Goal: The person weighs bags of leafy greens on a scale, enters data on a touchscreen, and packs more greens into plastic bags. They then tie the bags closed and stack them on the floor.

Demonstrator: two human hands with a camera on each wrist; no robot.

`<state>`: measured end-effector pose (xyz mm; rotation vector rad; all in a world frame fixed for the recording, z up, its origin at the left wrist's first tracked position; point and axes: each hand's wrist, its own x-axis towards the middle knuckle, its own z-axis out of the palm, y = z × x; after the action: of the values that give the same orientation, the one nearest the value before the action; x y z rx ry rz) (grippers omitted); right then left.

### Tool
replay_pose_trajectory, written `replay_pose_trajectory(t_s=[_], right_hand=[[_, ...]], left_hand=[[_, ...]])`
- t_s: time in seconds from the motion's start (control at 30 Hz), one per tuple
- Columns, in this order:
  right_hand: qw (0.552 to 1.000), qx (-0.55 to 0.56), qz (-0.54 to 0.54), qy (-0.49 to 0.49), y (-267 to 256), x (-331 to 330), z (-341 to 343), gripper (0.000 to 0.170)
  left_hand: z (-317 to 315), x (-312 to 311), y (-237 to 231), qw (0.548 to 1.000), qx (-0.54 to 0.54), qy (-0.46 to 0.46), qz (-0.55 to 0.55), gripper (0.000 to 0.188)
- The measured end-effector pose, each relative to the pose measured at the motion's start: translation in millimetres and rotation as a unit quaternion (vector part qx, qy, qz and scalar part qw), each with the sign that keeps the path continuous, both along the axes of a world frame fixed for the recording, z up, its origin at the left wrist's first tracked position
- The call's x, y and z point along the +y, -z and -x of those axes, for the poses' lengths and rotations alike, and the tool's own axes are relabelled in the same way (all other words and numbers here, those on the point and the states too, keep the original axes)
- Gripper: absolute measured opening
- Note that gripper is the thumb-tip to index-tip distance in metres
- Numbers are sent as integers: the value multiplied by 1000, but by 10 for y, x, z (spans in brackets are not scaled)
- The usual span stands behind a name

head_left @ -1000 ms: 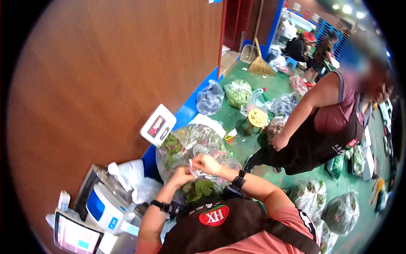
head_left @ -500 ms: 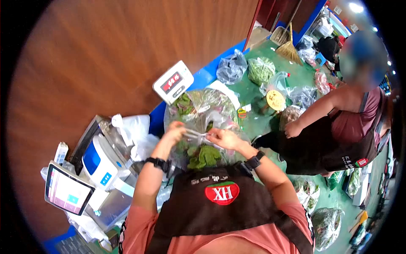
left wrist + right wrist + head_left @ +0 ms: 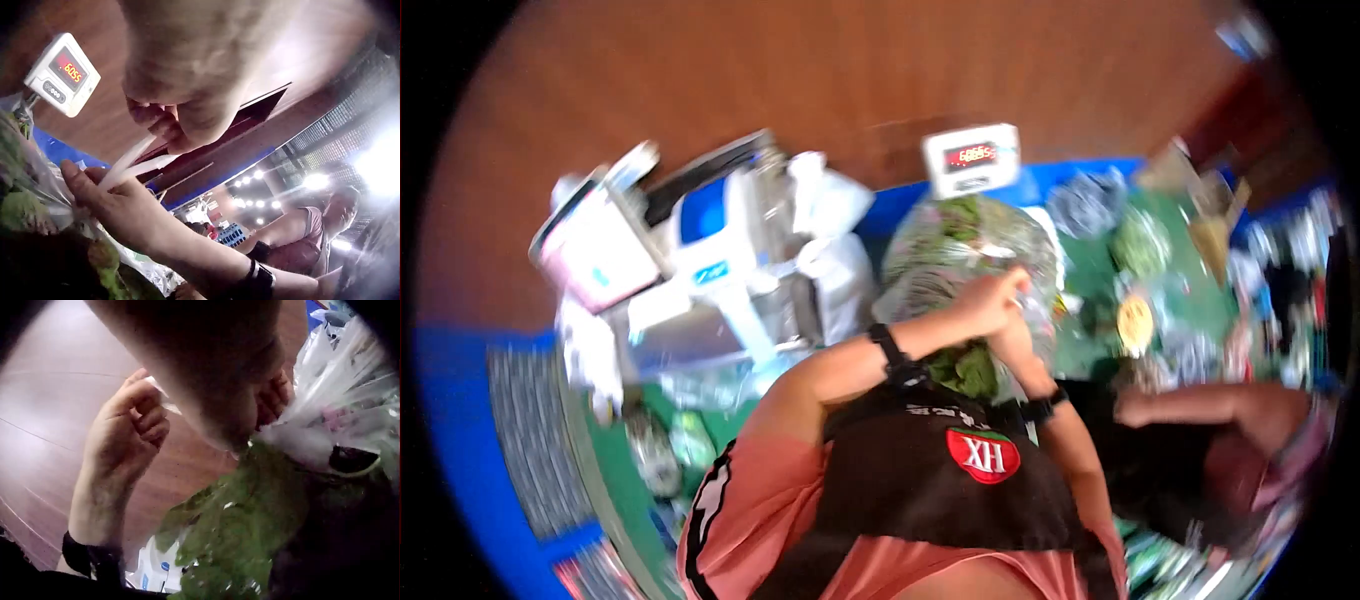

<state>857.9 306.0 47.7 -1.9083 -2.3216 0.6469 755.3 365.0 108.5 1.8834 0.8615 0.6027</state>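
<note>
Clear plastic forms the bag (image 3: 1010, 235) round the greens (image 3: 965, 372), which I see by the wall-side edge of the floor (image 3: 1090, 325), in front of the lit display (image 3: 972, 160); I cannot tell what bears it. On my feed the left hand (image 3: 128, 419) pinches a white strip (image 3: 125, 164) reaching the right hand (image 3: 119, 203), which grips the bag where it gathers.

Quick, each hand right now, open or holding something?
Left hand: closed, pinching the white strip.
Right hand: closed, gripping the gathered bag neck.
</note>
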Motion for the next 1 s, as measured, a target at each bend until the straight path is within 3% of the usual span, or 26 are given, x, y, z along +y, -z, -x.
replay_pose_trajectory(t_s=[0.07,0.13,0.17,0.2,0.3,0.33,0.4,0.47,0.5,0.53,0.57,0.63,0.67,0.73,0.83,0.9,1.0], right_hand=[[999,-6,20,30,-93,-109,-7,37],[999,39,-21,18,183,-220,-58,32],[997,64,-40,18,315,-262,-41,30],[945,320,-40,52,358,-320,17,36],[886,441,103,94,122,-380,54,36],[858,479,156,101,82,-388,143,36],[859,433,180,206,98,-467,178,38],[846,399,218,279,407,-604,-90,42],[837,382,231,316,503,-612,-120,45],[782,441,187,399,92,-714,157,39],[773,441,220,399,-155,-785,201,37],[779,427,184,421,-74,-996,131,34],[789,400,175,433,-378,-1097,257,33],[768,436,168,437,-540,-1284,372,32],[777,391,159,467,-891,-1546,935,37],[774,393,120,482,-683,-1826,1169,38],[758,373,82,529,-789,-2162,1816,37]], left_hand=[[139,-99,-160,999,39,8,-20,19],[254,-224,-331,998,47,0,32,23],[254,-294,-267,998,56,-10,6,25],[286,-377,-246,998,65,-19,-20,26],[581,-496,-345,996,67,-4,51,33],[751,-513,-353,993,61,6,102,47],[1160,-654,-292,996,20,-41,83,63],[1756,-811,-240,987,24,-156,-29,72],[2132,-869,-157,977,6,-208,-45,67],[2542,-954,-73,957,30,-289,-2,62],[2997,-1005,-200,929,75,-360,45,51],[3837,-1119,-351,842,189,-505,-36,37],[4242,-1160,-348,801,236,-545,-71,36],[4780,-1175,-544,761,271,-580,-105,34],[5359,-1095,-585,749,317,-569,-125,32],[5680,-1014,-557,751,321,-560,-140,31],[6081,-975,-581,764,322,-535,-159,30]])
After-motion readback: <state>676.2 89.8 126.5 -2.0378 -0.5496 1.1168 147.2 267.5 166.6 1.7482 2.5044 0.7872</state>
